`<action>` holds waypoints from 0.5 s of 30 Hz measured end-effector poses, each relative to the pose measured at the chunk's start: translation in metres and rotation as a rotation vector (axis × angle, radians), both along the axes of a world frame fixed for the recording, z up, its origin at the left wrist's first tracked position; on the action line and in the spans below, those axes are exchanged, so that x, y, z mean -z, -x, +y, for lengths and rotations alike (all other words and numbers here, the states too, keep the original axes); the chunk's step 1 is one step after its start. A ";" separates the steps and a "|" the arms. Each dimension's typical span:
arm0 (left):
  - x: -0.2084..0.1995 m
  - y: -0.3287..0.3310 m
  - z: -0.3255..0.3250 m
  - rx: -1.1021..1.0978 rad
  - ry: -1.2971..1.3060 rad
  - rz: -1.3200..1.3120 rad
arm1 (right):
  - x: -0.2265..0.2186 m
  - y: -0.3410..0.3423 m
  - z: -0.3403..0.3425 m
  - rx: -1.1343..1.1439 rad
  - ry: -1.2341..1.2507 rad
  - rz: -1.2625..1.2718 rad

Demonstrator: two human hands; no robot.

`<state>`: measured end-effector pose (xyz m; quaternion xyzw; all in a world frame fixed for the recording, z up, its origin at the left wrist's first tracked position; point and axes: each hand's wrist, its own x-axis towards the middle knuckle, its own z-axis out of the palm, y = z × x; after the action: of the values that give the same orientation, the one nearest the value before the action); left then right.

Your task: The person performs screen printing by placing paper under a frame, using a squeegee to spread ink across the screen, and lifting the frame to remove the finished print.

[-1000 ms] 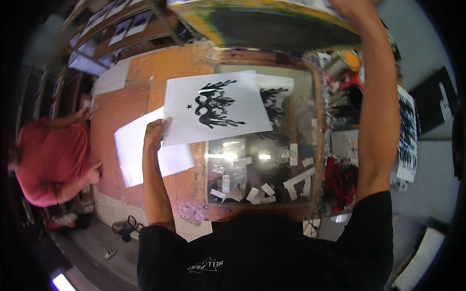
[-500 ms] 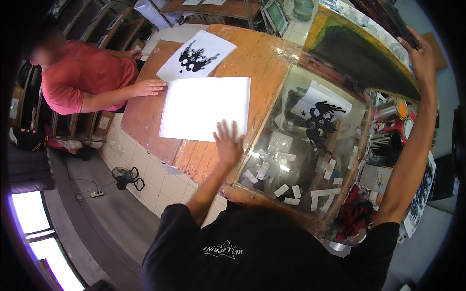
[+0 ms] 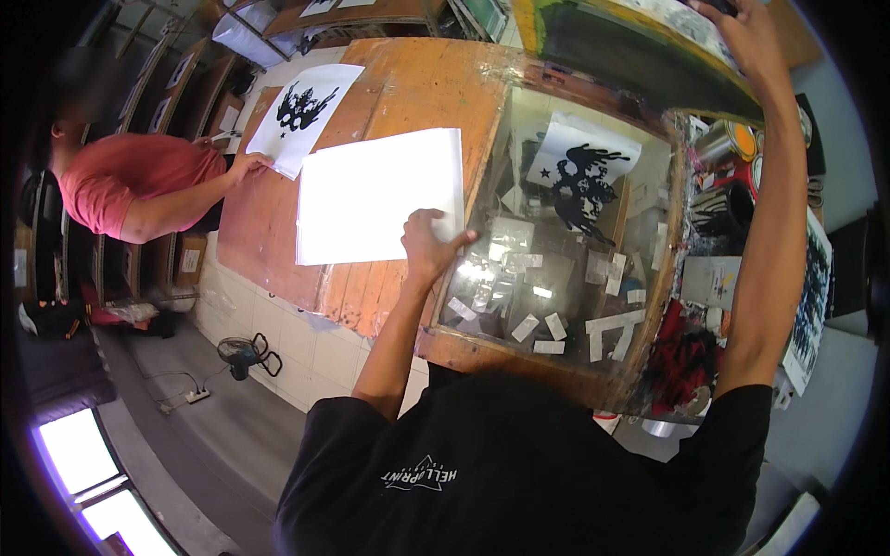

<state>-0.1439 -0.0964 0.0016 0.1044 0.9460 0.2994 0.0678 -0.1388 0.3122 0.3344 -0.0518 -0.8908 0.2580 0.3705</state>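
Observation:
A stack of white sheets (image 3: 380, 199) lies on the wooden table. Over its right edge rests my left hand (image 3: 431, 246), fingers bent and thumb stretched out apart toward the glass; whether it touches the sheets' edge I cannot tell. High at the right, my right hand (image 3: 742, 32) is closed on a dark bar at the upper side of the tilted printing screen (image 3: 630, 69), which has a yellow-green rim. On or through the glass panel (image 3: 501, 306) show a black winged design (image 3: 584, 190) and a pale sheet behind it.
At the left, a person in a red shirt (image 3: 139, 185) holds the edge of a sheet printed with a black design (image 3: 301, 107). Paint cans (image 3: 723, 144) and a red-black rag (image 3: 681, 357) sit right of the glass. A small fan (image 3: 243, 357) stands on the left.
My left hand has gone from flat and spread to bent fingers at the stack's edge. The co-worker's printed sheet has moved left, off the stack. My right hand keeps its grip.

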 end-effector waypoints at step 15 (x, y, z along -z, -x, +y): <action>0.046 0.015 -0.022 -0.027 -0.194 0.080 | -0.005 -0.017 -0.030 0.203 -0.072 -0.018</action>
<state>-0.1593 -0.1181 -0.0449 0.1095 0.9157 0.3862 0.0153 -0.1220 0.2823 0.3395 -0.1310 -0.8929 0.1864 0.3883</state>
